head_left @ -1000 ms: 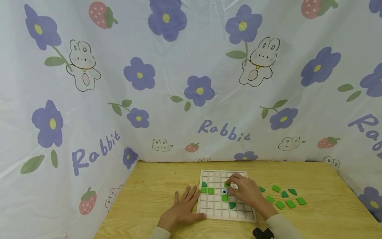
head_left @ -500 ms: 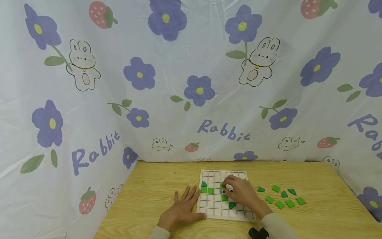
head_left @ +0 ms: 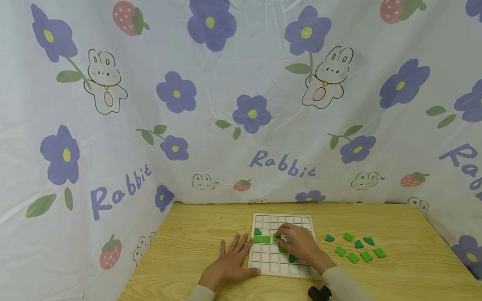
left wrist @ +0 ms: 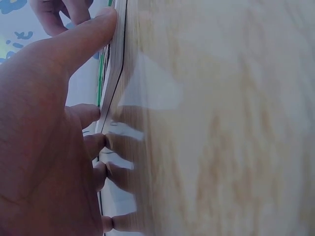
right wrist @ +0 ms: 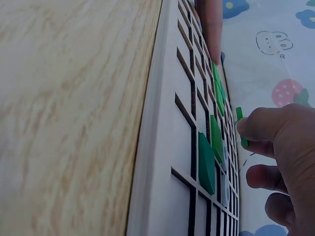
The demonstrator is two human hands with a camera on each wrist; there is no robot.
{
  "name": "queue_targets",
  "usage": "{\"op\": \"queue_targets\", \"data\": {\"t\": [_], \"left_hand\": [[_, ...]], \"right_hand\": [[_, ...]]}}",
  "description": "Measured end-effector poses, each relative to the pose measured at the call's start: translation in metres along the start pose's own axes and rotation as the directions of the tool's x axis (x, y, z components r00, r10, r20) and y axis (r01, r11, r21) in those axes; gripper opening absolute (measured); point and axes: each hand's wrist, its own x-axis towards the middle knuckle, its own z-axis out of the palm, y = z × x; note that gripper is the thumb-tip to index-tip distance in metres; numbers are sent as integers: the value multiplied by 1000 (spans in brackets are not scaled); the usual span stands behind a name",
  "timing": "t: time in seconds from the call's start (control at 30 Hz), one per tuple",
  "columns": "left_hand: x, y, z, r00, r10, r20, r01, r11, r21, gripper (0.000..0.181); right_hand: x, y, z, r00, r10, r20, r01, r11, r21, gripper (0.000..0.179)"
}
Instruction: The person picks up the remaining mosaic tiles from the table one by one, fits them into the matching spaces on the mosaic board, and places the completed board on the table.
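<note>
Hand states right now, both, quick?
Left hand: open, fingers spread, thumb at the grid board's edge.
Right hand: closed, pinching a light green tile between thumb and finger.

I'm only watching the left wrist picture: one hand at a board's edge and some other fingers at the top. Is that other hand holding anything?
Observer: Yes, the right hand pinches a small green tile.
Visitor: Are there more tiles?
Observer: Yes, eight loose tiles lie on the table, to the right of the board.
Visitor: Is anything sitting along the board's left side?
Observer: Two green squares side by side, with a rounded piece just beyond the left one.
</note>
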Motion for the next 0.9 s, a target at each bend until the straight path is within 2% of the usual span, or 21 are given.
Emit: {"op": "queue_targets", "data": {"t": [0.57,0.7,0.9], "left_hand": [[1,-1,-1,1000,13,11,-13,1000,1,99],[1,0,-2,1000,11,13,-11,1000,0,98],[1,0,-1,1000,4,15,-5,1000,7,99]], "right_hand": [[4,-5,7,996,2,87,3,999,-49,9],[6,-4,7,995,3,95,1,999,-38,7],[7,-6,1,988,5,154,-4,1000,-5,9]]}}
